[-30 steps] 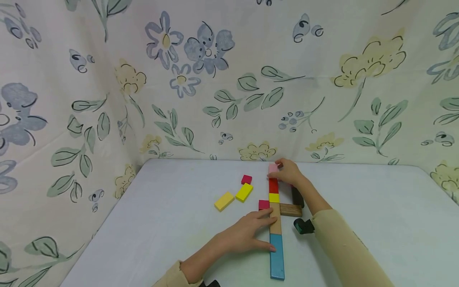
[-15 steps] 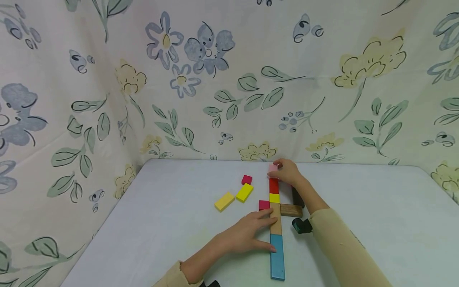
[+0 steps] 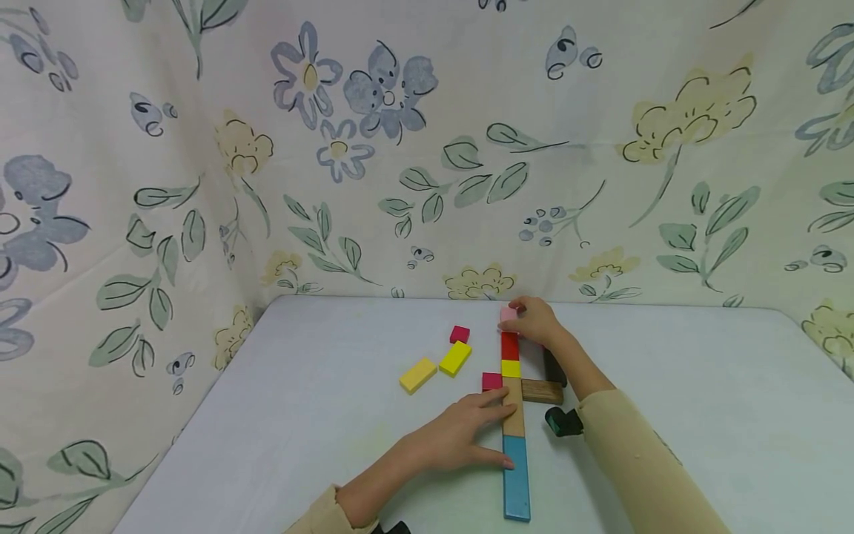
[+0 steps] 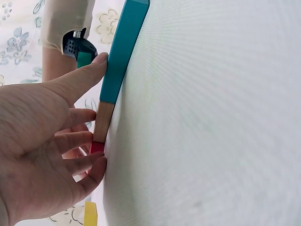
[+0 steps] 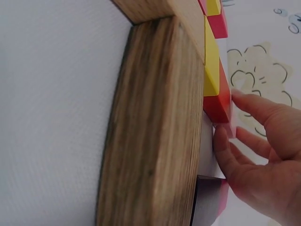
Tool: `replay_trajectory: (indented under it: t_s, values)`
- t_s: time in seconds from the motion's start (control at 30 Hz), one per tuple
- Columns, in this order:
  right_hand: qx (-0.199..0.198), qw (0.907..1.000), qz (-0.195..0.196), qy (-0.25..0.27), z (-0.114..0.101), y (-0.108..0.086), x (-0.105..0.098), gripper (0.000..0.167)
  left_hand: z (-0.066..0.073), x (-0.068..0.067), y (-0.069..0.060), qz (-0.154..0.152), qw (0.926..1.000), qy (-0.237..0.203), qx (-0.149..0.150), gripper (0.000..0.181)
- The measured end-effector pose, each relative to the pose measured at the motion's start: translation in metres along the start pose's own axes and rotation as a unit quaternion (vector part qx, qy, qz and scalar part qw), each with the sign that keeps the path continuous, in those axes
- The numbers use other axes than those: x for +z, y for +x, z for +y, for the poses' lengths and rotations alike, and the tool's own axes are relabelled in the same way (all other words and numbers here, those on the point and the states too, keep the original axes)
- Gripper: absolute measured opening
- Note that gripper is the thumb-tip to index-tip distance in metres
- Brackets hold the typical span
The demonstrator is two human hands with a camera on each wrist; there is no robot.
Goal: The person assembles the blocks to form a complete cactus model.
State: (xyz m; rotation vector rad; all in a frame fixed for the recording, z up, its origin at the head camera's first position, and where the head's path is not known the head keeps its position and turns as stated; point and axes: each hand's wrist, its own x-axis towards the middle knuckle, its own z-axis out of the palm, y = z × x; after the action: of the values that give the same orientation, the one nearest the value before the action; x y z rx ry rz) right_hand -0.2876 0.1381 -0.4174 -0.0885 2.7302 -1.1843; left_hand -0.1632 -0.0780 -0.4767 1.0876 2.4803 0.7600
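A straight row of wooden blocks runs away from me on the table: blue (image 3: 517, 489), tan (image 3: 514, 424), yellow (image 3: 510, 368), red (image 3: 510, 346) and, farthest, pink (image 3: 508, 316). My right hand (image 3: 537, 320) pinches the pink block between thumb and fingers. With fingers spread and fairly straight, my left hand (image 3: 455, 432) touches the row's left side, its thumb at the blue block (image 4: 123, 52) and other fingers by the tan block (image 4: 104, 121). A small crimson block (image 3: 491, 380) abuts the row's left side. On the right a brown block (image 3: 543, 391) sticks out crosswise.
Left of the row lie a loose crimson block (image 3: 459, 334), a bright yellow block (image 3: 455, 359) and a pale yellow block (image 3: 418, 375). A dark block (image 3: 554, 368), partly under the right wrist, stands beyond the brown one. Flowered cloth (image 3: 427, 185) hangs behind the white table (image 3: 300, 415).
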Motion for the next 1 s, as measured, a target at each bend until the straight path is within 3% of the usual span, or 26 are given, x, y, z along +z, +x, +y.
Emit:
replay_trajectory:
  t_s: [0.6,0.83,1.0]
  values:
    - [0.004,1.0000,-0.005,-0.005,0.001,-0.003,-0.003,0.063,0.003,-0.001,-0.001,0.003,0.9999,0.011,0.001,0.082]
    - [-0.023,0.9997,0.006,-0.006,0.009,-0.011,-0.009,0.061,0.005,-0.002,-0.002,0.004,0.9999,0.013,0.000,0.082]
    - [-0.058,0.9979,0.030,0.003,0.015,-0.022,-0.013,0.058,0.011,-0.007,-0.002,-0.005,0.9998,0.011,-0.017,0.081]
